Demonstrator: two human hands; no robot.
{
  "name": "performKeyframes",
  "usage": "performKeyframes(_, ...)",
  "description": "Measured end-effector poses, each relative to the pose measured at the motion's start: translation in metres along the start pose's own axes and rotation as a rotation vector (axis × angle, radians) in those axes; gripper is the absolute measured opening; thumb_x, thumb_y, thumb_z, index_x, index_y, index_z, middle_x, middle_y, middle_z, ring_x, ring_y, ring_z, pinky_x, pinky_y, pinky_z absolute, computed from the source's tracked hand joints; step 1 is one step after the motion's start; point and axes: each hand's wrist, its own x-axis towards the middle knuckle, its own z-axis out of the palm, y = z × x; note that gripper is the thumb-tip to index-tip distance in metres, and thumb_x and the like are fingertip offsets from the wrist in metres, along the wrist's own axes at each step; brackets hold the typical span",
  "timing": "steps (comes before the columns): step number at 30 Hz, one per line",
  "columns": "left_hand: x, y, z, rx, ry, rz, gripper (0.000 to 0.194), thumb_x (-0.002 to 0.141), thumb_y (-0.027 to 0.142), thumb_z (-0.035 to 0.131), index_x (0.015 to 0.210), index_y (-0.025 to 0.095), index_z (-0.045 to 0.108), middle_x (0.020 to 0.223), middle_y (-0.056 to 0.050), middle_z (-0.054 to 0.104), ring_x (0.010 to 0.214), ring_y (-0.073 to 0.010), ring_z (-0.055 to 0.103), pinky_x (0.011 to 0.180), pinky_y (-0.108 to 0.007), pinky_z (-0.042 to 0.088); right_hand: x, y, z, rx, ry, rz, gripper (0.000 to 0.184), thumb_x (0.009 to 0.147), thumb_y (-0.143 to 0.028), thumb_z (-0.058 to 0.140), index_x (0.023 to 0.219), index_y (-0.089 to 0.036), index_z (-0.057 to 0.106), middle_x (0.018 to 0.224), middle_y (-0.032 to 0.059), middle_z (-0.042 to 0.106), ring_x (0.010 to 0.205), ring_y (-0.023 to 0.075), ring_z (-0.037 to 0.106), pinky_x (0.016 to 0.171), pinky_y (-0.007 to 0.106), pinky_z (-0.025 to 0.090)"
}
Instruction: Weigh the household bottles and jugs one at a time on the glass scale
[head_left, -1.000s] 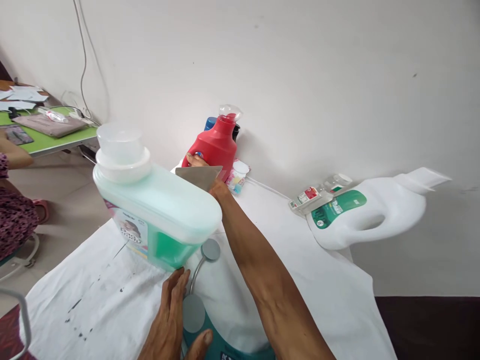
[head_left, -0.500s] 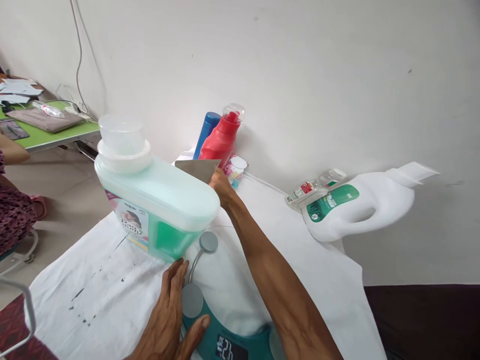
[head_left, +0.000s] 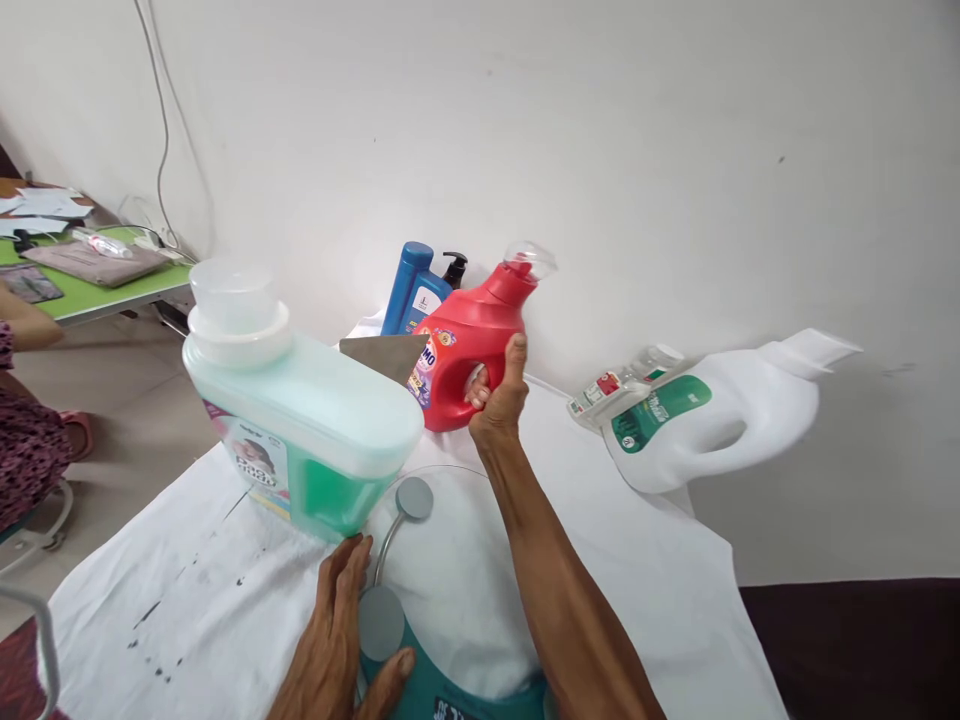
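My right hand (head_left: 496, 398) grips the handle of a red detergent bottle (head_left: 469, 340) with a clear cap, held tilted above the white cloth. My left hand (head_left: 337, 640) lies flat with fingers spread on the edge of a teal glass scale (head_left: 420, 590) at the bottom of the view. A large mint-green detergent jug (head_left: 300, 420) with a white cap stands just left of the scale, close to my left fingertips.
A white jug (head_left: 720, 420) lies on its side at the right beside a small clear bottle (head_left: 626, 380). A blue bottle (head_left: 412, 285) and a black pump bottle (head_left: 452, 268) stand by the wall. A green table (head_left: 97, 275) and a seated person's sleeve (head_left: 26, 440) are at the left.
My right hand has taken the red bottle by its handle and lifted it toward me and to the right, uncovering the blue and pump bottles. My left hand stays on the scale.
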Motion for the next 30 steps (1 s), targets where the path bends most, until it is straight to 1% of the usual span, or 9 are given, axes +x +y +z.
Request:
performKeyframes(4, 0.0, 0.004, -0.004, -0.009, -0.022, -0.021, 0.072, 0.106, 0.043, 0.056, 0.17, 0.026, 0.026, 0.165, -0.023, 0.041, 0.15, -0.0405, 0.053, 0.117, -0.059, 0.056, -0.009, -0.033, -0.019, -0.002, -0.084, -0.155, 0.076, 0.076, -0.095, 0.061, 0.053, -0.025, 0.039, 0.042, -0.009, 0.029, 0.037, 0.0054, 0.022, 0.035, 0.025, 0.021)
performKeyframes(7, -0.001, 0.008, -0.012, 0.013, -0.07, -0.023, 0.076, 0.107, 0.036, 0.057, 0.172, 0.027, 0.019, 0.166, -0.024, 0.038, 0.151, -0.0408, 0.053, 0.116, -0.06, 0.057, -0.028, -0.064, -0.039, -0.036, -0.147, -0.23, 0.076, 0.074, -0.095, 0.063, 0.053, -0.025, 0.04, 0.041, -0.009, 0.029, 0.036, 0.0054, 0.02, 0.034, 0.025, 0.019)
performKeyframes(10, 0.0, 0.011, -0.021, 0.04, -0.133, 0.02, 0.08, 0.108, 0.034, 0.056, 0.172, 0.029, 0.009, 0.167, -0.023, 0.036, 0.155, -0.0406, 0.047, 0.117, -0.061, 0.056, -0.059, -0.088, -0.065, -0.098, -0.145, -0.21, 0.076, 0.074, -0.094, 0.063, 0.049, -0.025, 0.042, 0.039, -0.0077, 0.028, 0.034, 0.0061, 0.023, 0.034, 0.025, 0.019)
performKeyframes(13, 0.002, 0.013, -0.026, 0.049, -0.147, 0.027, 0.078, 0.109, 0.036, 0.054, 0.171, 0.031, 0.008, 0.167, -0.023, 0.035, 0.157, -0.0402, 0.044, 0.119, -0.063, 0.054, -0.096, -0.1, -0.091, -0.139, -0.099, -0.151, 0.077, 0.071, -0.093, 0.065, 0.045, -0.025, 0.042, 0.037, -0.0061, 0.027, 0.032, 0.0071, 0.025, 0.033, 0.025, 0.018)
performKeyframes(17, 0.003, 0.014, -0.027, 0.011, -0.165, 0.021, 0.075, 0.109, 0.04, 0.055, 0.17, 0.031, 0.012, 0.165, -0.021, 0.037, 0.156, -0.0382, 0.046, 0.121, -0.063, 0.052, -0.137, -0.103, -0.119, -0.175, -0.001, -0.1, 0.078, 0.064, -0.093, 0.071, 0.043, -0.024, 0.042, 0.035, -0.0048, 0.029, 0.031, 0.0079, 0.027, 0.033, 0.026, 0.024)
performKeyframes(19, 0.004, 0.014, -0.027, 0.001, -0.166, 0.026, 0.075, 0.108, 0.042, 0.056, 0.169, 0.03, 0.013, 0.164, -0.021, 0.037, 0.155, -0.038, 0.047, 0.121, -0.063, 0.051, -0.152, -0.102, -0.13, -0.174, 0.045, -0.094, 0.077, 0.062, -0.093, 0.074, 0.045, -0.024, 0.043, 0.036, -0.0049, 0.031, 0.031, 0.0082, 0.028, 0.033, 0.026, 0.027)
performKeyframes(21, 0.005, 0.013, -0.028, 0.007, -0.164, 0.039, 0.075, 0.108, 0.043, 0.056, 0.169, 0.028, 0.014, 0.163, -0.022, 0.037, 0.154, -0.0386, 0.048, 0.12, -0.063, 0.052, -0.162, -0.099, -0.137, -0.174, 0.056, -0.09, 0.076, 0.063, -0.092, 0.074, 0.047, -0.024, 0.044, 0.036, -0.0049, 0.032, 0.031, 0.0083, 0.029, 0.034, 0.026, 0.027)
performKeyframes(26, 0.008, 0.013, -0.03, 0.042, -0.166, 0.1, 0.073, 0.109, 0.044, 0.054, 0.167, 0.022, 0.016, 0.158, -0.024, 0.039, 0.15, -0.0396, 0.051, 0.114, -0.062, 0.057, -0.176, -0.089, -0.145, -0.192, 0.029, -0.133, 0.074, 0.068, -0.092, 0.069, 0.05, -0.024, 0.046, 0.036, -0.0053, 0.032, 0.031, 0.0082, 0.027, 0.033, 0.027, 0.024)
performKeyframes(30, 0.011, 0.013, -0.031, 0.068, -0.195, 0.114, 0.074, 0.108, 0.047, 0.054, 0.166, 0.017, 0.018, 0.157, -0.026, 0.039, 0.149, -0.0405, 0.05, 0.114, -0.063, 0.057, -0.18, -0.083, -0.143, -0.25, 0.031, -0.217, 0.078, 0.07, -0.097, 0.063, 0.05, -0.026, 0.04, 0.036, -0.0059, 0.029, 0.029, 0.0086, 0.024, 0.032, 0.029, 0.021)
